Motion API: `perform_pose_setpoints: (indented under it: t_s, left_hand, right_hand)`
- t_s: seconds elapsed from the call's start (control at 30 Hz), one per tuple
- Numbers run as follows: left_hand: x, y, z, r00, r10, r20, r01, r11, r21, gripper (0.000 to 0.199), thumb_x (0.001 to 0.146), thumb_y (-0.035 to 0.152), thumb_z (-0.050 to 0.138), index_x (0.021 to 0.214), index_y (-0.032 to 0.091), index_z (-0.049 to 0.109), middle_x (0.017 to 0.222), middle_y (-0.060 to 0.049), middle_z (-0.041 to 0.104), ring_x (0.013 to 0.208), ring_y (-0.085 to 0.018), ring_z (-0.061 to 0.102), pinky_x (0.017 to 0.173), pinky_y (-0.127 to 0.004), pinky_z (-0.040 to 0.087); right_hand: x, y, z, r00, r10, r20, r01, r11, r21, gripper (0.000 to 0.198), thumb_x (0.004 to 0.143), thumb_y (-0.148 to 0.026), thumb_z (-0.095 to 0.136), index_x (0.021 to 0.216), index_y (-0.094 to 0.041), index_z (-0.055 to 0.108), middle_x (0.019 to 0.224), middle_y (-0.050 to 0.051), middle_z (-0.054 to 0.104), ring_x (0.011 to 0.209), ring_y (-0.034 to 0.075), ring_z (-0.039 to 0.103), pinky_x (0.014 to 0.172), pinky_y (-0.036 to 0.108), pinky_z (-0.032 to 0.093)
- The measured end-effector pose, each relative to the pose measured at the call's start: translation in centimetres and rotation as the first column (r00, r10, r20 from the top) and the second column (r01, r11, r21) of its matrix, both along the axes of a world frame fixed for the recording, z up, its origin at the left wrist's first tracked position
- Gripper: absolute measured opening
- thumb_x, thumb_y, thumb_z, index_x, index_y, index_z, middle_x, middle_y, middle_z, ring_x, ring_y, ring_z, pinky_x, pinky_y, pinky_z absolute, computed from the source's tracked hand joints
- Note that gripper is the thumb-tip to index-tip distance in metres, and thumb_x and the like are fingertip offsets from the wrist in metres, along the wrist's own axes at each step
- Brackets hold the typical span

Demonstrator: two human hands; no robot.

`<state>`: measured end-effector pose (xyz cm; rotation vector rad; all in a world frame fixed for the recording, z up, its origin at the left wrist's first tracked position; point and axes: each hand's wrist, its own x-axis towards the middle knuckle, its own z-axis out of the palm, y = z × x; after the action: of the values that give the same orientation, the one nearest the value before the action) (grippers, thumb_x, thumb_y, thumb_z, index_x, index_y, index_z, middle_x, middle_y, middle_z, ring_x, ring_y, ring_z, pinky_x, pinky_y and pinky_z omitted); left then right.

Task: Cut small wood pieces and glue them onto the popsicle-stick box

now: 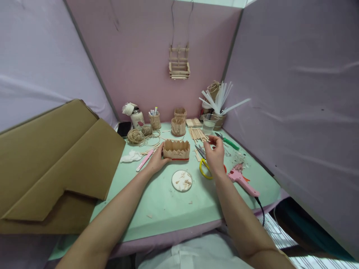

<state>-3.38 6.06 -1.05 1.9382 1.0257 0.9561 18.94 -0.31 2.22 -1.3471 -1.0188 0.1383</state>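
A small box [176, 151] of wooden sticks with a jagged top edge and a red line along its base sits on the table. My left hand [157, 160] grips its left end, thumb and fingers around the corner. My right hand [214, 149] is raised above the scissors [205, 166] with yellow and red handles, its thumb and fingertips pinched together. Whatever is in that pinch is too small to make out. Just beyond it lie loose wooden sticks [198, 133]. In front of the box is a round white lid [182, 181] with small wood scraps on it.
A pink glue gun [243, 183] with a cord and green-handled pliers [230, 143] lie at the right. Glue sticks [220, 98] stand in a pot behind. Twine [136, 137], a pink cutter [145, 160] and large cardboard [56, 160] are on the left.
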Motion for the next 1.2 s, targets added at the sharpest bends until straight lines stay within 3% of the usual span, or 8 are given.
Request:
perform_pose_setpoints:
  t_s: [0.2,0.3,0.4,0.5,0.6,0.73,1.0,1.2]
  left_hand:
    - [-0.3,-0.9,0.1,0.981,0.148,-0.124,-0.144,0.989,0.044,0.093,0.06,0.029,0.073,0.139,0.018,0.024,0.141,-0.016,0.035,0.129,-0.03,0.035,0.106,-0.044,0.028]
    - [-0.2,-2.0,0.2,0.941,0.316,-0.122,-0.307,0.948,0.09,0.087,0.065,0.033,0.07,0.138,0.018,0.025,0.137,-0.016,0.04,0.126,-0.029,0.039,0.102,-0.045,0.033]
    - [0.4,-3.1,0.6,0.863,0.505,-0.003,-0.488,0.836,0.252,0.059,0.077,0.029,0.057,0.131,0.022,0.034,0.128,-0.012,0.048,0.117,-0.023,0.047,0.097,-0.042,0.039]
    - [0.6,-3.3,0.9,0.849,0.528,0.0,-0.468,0.752,0.464,0.046,0.076,0.024,0.057,0.121,0.02,0.044,0.117,-0.011,0.052,0.111,-0.023,0.049,0.094,-0.042,0.041]
    - [0.1,-2.5,0.6,0.871,0.481,-0.101,-0.334,0.73,0.597,0.039,0.075,0.021,0.057,0.113,0.02,0.049,0.107,-0.01,0.057,0.105,-0.024,0.052,0.092,-0.044,0.04]
    - [-0.9,-1.7,0.1,0.847,0.529,-0.049,-0.384,0.673,0.632,0.05,0.069,0.02,0.063,0.116,0.021,0.046,0.106,-0.01,0.055,0.103,-0.025,0.051,0.089,-0.044,0.042]
    - [-1.1,-2.0,-1.0,0.87,0.493,-0.017,-0.42,0.758,0.5,0.053,0.068,0.02,0.062,0.118,0.023,0.043,0.102,-0.009,0.053,0.098,-0.024,0.052,0.085,-0.044,0.045]
    - [-0.4,-2.4,-1.2,0.865,0.496,0.078,-0.476,0.761,0.441,0.041,0.072,0.024,0.058,0.112,0.023,0.048,0.095,-0.008,0.056,0.092,-0.023,0.055,0.083,-0.042,0.045]
  right_hand:
    - [1.9,-1.0,1.8,0.991,-0.054,0.124,0.054,0.999,0.009,0.017,0.079,-0.028,0.051,0.092,-0.019,0.055,0.088,0.003,0.057,0.079,0.015,0.053,0.076,0.03,0.041]
    - [3.2,-1.6,1.9,0.952,-0.005,0.307,0.047,0.99,-0.131,0.012,0.08,-0.026,0.05,0.087,-0.019,0.058,0.082,0.002,0.058,0.074,0.016,0.053,0.072,0.03,0.04]
    - [3.6,-1.3,1.2,0.863,0.186,0.47,0.038,0.903,-0.428,0.011,0.08,-0.025,0.051,0.082,-0.019,0.061,0.082,0.004,0.06,0.074,0.017,0.054,0.07,0.03,0.036]
    - [3.0,-0.6,0.3,0.755,0.366,0.544,0.071,0.78,-0.622,0.01,0.081,-0.024,0.053,0.078,-0.02,0.062,0.081,0.005,0.061,0.08,0.019,0.054,0.07,0.031,0.032]
    - [2.0,-0.1,-0.5,0.696,0.443,0.565,0.1,0.72,-0.687,0.008,0.081,-0.026,0.055,0.082,-0.021,0.062,0.085,0.005,0.062,0.084,0.021,0.053,0.07,0.032,0.03]
    - [1.4,0.1,-1.5,0.665,0.458,0.59,0.17,0.677,-0.716,0.013,0.077,-0.031,0.061,0.087,-0.022,0.061,0.093,0.008,0.061,0.089,0.026,0.051,0.072,0.036,0.029]
    - [1.8,0.5,-3.0,0.677,0.482,0.556,0.138,0.659,-0.74,0.006,0.08,-0.025,0.055,0.083,-0.024,0.059,0.087,0.006,0.061,0.087,0.028,0.051,0.07,0.038,0.028]
    - [1.7,0.3,-3.7,0.674,0.456,0.581,0.116,0.712,-0.693,0.018,0.084,-0.03,0.045,0.077,-0.025,0.061,0.08,0.005,0.064,0.083,0.028,0.053,0.068,0.039,0.027]
